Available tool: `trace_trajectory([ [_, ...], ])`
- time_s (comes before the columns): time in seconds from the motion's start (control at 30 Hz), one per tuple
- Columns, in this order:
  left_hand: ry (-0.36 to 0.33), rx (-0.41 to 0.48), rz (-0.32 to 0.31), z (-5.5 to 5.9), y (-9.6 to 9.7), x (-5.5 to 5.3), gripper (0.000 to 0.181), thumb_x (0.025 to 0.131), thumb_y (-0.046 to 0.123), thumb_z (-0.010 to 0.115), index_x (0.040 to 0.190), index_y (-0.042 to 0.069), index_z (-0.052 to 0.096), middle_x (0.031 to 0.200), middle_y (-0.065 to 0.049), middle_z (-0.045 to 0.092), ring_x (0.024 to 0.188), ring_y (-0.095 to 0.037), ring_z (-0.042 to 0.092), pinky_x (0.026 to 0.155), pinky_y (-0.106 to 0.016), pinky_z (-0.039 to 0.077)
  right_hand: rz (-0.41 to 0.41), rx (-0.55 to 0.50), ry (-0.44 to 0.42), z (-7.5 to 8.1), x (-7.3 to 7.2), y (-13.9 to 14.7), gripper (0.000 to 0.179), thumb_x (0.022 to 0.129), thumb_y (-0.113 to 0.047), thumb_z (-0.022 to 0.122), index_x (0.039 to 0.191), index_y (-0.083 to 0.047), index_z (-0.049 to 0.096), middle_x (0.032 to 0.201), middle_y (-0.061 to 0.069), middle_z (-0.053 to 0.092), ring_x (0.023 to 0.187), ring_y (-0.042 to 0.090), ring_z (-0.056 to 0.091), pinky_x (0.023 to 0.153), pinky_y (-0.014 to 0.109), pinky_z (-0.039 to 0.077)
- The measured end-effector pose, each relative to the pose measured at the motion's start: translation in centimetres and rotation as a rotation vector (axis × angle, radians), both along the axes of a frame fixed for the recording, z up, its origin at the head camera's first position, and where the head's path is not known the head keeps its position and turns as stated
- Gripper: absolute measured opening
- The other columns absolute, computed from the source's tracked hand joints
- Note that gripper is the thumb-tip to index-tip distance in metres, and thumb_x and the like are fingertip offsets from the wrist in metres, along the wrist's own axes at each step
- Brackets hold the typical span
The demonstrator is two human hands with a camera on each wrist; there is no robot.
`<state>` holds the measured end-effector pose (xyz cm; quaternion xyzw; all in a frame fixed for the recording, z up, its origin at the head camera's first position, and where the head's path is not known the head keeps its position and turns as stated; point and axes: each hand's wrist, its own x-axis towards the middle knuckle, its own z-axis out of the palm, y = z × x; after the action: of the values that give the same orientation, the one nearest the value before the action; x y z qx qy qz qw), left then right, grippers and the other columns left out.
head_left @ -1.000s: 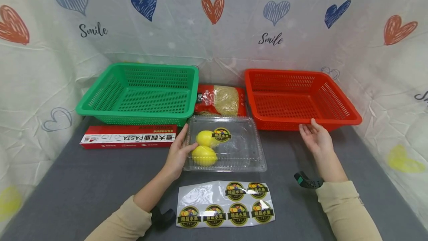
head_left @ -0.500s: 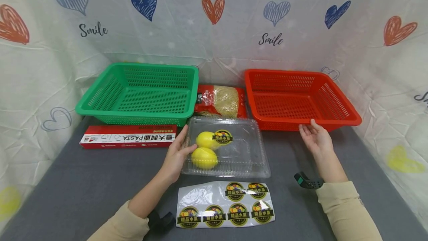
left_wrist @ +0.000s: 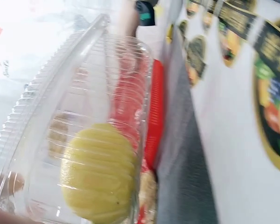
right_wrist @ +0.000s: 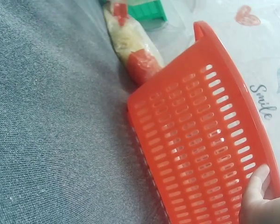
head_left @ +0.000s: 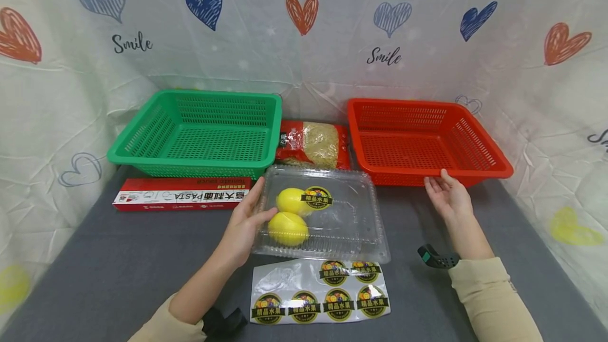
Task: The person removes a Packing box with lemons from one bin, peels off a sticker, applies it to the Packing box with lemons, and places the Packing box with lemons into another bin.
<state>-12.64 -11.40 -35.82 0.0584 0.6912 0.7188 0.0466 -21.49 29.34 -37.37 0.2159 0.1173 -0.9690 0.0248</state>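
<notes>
My left hand [head_left: 243, 226] grips the left side of a clear plastic clamshell box [head_left: 334, 226], thumb over its lid. The box is tilted and raised off the table, as the left wrist view shows. Two yellow lemons [head_left: 288, 228] lie inside at its left end. A round black and gold label [head_left: 317, 198] is on the lid. Fingers under the box are hidden. My right hand [head_left: 451, 199] touches the front rim of the red basket [head_left: 429, 177], its fingers loosely extended against the plastic; the right wrist view shows only part of it [right_wrist: 263, 200].
A sheet of round labels [head_left: 320, 292] lies in front, partly beneath the box's near edge. Behind the box is a red noodle bag [head_left: 320, 144]. The green basket [head_left: 195, 162] stands back left, with a red and white pasta box [head_left: 182, 194] before it.
The clear box has come nearer and tipped, its near edge now over the label sheet. My left hand moved slightly left and nearer with it. The right hand stays at the basket.
</notes>
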Motion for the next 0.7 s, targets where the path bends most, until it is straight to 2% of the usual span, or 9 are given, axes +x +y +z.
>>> trace_trajectory([
  [0.4,0.026,-0.001,-0.043,3.2,0.0,1.2,0.067,0.090,0.001,0.048,0.147,0.008,0.012,0.152,-0.002,0.007,0.138,-0.016,0.005,0.110,-0.039,0.012,-0.004,0.011,-0.007,0.0,0.0,0.0,0.062,0.086,-0.002,0.059,0.133,-0.031,0.030,0.109,0.005,0.054,0.110,0.015,0.050,0.098,0.030,0.038],
  [0.7,0.047,0.067,-0.046,4.6,1.0,0.3,0.067,0.090,0.001,0.047,0.147,0.006,0.011,0.152,-0.005,0.005,0.138,-0.017,0.003,0.108,-0.041,0.017,-0.013,0.031,-0.015,-0.2,0.0,0.0,0.056,0.086,-0.002,0.060,0.129,-0.029,0.035,0.106,0.006,0.055,0.111,0.014,0.050,0.096,0.030,0.040],
])
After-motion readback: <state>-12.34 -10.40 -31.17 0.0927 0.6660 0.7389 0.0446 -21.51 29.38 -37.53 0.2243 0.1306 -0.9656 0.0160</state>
